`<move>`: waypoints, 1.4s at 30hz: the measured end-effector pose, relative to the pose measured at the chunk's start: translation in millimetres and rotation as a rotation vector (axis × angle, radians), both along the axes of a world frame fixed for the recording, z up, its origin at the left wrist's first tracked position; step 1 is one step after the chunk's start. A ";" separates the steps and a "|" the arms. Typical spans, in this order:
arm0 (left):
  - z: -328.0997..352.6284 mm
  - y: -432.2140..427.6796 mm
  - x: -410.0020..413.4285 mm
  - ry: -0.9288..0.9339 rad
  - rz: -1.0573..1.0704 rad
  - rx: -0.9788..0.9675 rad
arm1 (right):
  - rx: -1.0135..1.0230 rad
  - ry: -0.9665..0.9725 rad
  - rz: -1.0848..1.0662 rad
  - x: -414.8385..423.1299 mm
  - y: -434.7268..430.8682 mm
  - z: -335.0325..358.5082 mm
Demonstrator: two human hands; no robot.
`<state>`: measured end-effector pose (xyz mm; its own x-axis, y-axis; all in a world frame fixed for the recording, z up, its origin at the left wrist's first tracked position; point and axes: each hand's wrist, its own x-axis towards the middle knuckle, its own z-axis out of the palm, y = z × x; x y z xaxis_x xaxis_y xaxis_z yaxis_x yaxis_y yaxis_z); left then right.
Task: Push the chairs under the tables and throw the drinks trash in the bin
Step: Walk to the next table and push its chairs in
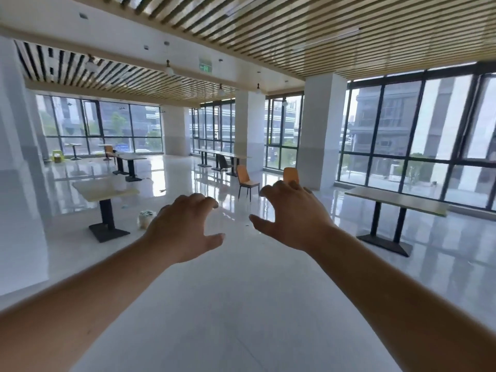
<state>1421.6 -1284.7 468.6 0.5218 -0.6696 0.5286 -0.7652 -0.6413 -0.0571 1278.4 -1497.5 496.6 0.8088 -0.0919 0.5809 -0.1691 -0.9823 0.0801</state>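
Observation:
My left hand (pixel 185 229) and my right hand (pixel 292 214) reach forward over the open floor, palms down, fingers spread, holding nothing. An orange chair (pixel 246 181) stands alone on the floor ahead, away from any table. A second orange chair (pixel 291 175) shows just above my right hand, mostly hidden by it. A dark chair (pixel 223 162) sits by the long table (pixel 228 154) near the windows. A pale bag-like bin (pixel 146 218) with something inside stands on the floor beside the near left table (pixel 106 187). No drinks trash can be made out.
A long table (pixel 397 200) stands at the right by the windows. Further tables (pixel 128 158) and another orange chair (pixel 108 150) are at the far left, with a green and white object (pixel 57 156) on the floor. White pillars (pixel 319 135) stand between the window bays.

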 end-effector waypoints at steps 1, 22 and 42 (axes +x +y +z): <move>-5.5 -5.7 23.3 0.017 0.031 0.010 | 0.019 0.001 0.031 28.5 -12.9 -5.3; -48.0 189.9 459.1 0.124 0.699 -0.059 | -0.004 0.210 0.671 618.7 144.6 -62.7; -99.1 446.5 865.0 0.250 1.006 -0.001 | -0.026 0.259 1.052 1126.3 412.7 -102.8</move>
<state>2286.6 -838.2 369.5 0.9346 0.1365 0.3285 0.1339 -0.9905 0.0305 2404.7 -1084.9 393.8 0.5736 0.7295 0.3726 0.7822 -0.6228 0.0152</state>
